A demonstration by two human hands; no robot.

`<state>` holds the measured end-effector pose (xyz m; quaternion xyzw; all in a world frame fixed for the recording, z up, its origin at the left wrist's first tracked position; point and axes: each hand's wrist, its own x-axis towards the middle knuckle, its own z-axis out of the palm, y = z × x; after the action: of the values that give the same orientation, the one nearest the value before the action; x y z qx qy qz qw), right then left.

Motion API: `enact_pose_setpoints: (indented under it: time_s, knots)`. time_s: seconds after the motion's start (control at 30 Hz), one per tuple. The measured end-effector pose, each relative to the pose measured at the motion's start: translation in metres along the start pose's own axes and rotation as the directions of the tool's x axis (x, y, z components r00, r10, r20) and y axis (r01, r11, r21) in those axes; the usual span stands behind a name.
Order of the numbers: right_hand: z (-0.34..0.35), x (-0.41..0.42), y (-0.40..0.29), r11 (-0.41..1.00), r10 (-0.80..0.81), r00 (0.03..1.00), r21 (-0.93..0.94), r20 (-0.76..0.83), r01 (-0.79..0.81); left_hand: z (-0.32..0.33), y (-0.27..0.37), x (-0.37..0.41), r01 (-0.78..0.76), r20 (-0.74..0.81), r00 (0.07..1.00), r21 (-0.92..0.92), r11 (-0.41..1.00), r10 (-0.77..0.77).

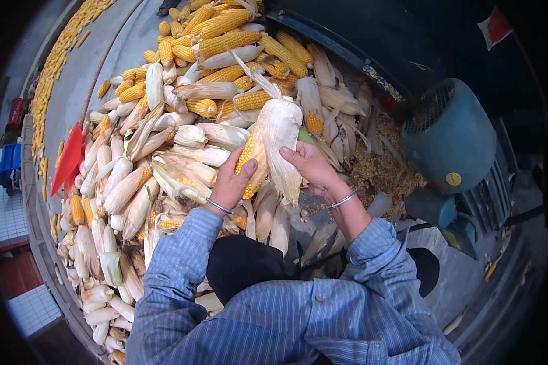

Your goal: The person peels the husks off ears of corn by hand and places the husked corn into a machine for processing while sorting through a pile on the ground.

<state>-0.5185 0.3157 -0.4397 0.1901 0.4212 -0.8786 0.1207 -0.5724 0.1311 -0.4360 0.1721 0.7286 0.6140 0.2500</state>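
Note:
Between my hands is a corn cob (244,159) with yellow kernels bare along its left side. My left hand (230,182) grips the cob low on that side, thumb across the kernels. Pale dry husk (281,137) still wraps its right side, and my right hand (314,169) pinches this husk between thumb and fingers. The husk's torn tip hangs below my right thumb. Beneath and left of my hands spreads a heap of corn in husks (205,153). Husked yellow cobs (223,43) are piled at the far side.
A green electric motor (447,137) on a machine stands at the right, beside loose kernels and chaff (379,169). A red plastic piece (67,159) sticks up at the heap's left edge. More yellow cobs (50,77) line the far-left ledge. A dark metal panel (347,41) borders the back.

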Motion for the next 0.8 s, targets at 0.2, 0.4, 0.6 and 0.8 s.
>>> enact_pose_setpoints:
  time_s: [0.2, 0.4, 0.6, 0.8]
  knots:
    - [-0.063, 0.007, -0.042, 0.325, -0.077, 0.962, 0.918, 0.264, -0.226, -0.035, -0.011, -0.029, 0.063, 0.388, 0.913, 0.171, 0.983, -0.126]
    - [-0.068, 0.006, -0.035, 0.849, -0.332, 0.908, 0.339, -0.256, 0.406, -0.029, -0.035, -0.044, 0.614, 0.448, 0.788, -0.517, 0.597, -0.422]
    - [0.005, -0.007, 0.021, 0.366, -0.619, 0.749, -0.758, 0.234, 0.540, -0.011, -0.003, -0.006, 0.546, 0.246, 0.838, -0.412, 0.730, -0.488]
    - [0.010, -0.010, -0.008, -0.041, -0.380, 0.722, -0.790, 0.579, 0.612, -0.013, -0.007, -0.005, 0.273, 0.221, 0.939, -0.019, 0.962, -0.262]
